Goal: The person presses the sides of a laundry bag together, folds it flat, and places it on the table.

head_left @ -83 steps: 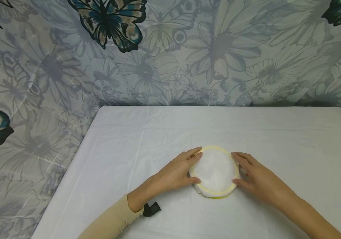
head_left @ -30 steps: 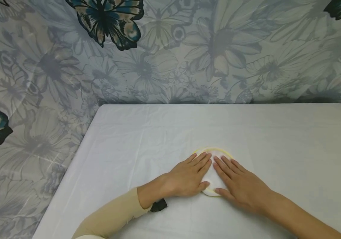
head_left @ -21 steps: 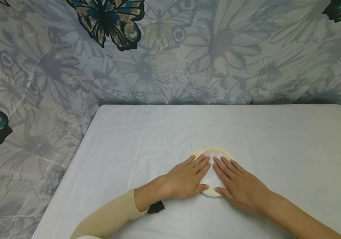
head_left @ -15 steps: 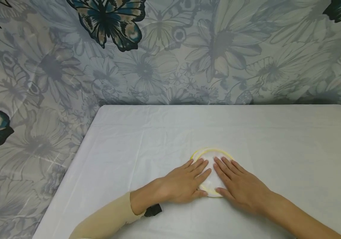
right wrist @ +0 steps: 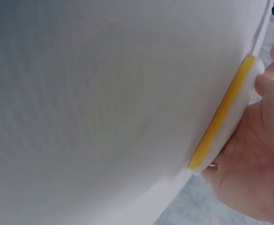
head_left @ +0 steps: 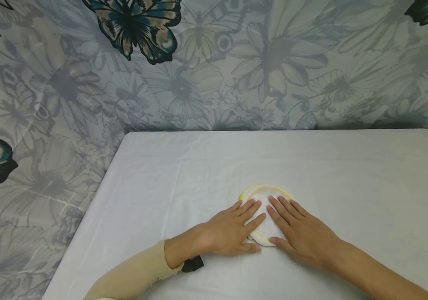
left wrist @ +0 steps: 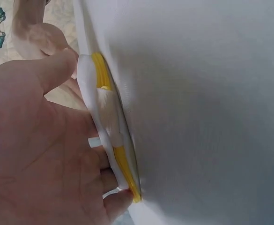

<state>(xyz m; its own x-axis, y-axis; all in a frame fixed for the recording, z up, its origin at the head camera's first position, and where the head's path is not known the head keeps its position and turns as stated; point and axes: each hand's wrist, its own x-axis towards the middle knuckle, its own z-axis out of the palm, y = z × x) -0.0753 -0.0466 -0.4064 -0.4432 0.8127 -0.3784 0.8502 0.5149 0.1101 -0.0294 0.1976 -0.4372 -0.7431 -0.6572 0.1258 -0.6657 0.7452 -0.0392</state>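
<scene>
A flat, round white pouch (head_left: 265, 228) with yellow trim lies on the white-covered table. My left hand (head_left: 229, 230) rests on its left part with straight, spread fingers, the thumb just off its near edge. Across its right part lies my right hand (head_left: 299, 229), fingers straight and pointing inward. Both palms hide much of the pouch. In the left wrist view, a yellow band (left wrist: 123, 166) runs along the pouch's side, broken by a cream strip (left wrist: 109, 112). Another stretch of yellow band (right wrist: 221, 115) shows beside my right hand (right wrist: 258, 150) in the right wrist view.
The white cloth (head_left: 183, 179) covers the table and shows faint creases. Behind and to the left hangs a grey floral backdrop (head_left: 183, 89) with butterflies. A black device (head_left: 193, 264) sits at my left wrist, by the beige sleeve (head_left: 135, 271).
From holding the pouch's two sides, my hands have moved inward to lie flat over it. The left hand has since slid slightly left and nearer, its fingers spreading, baring more pouch. The right stays nearly still.
</scene>
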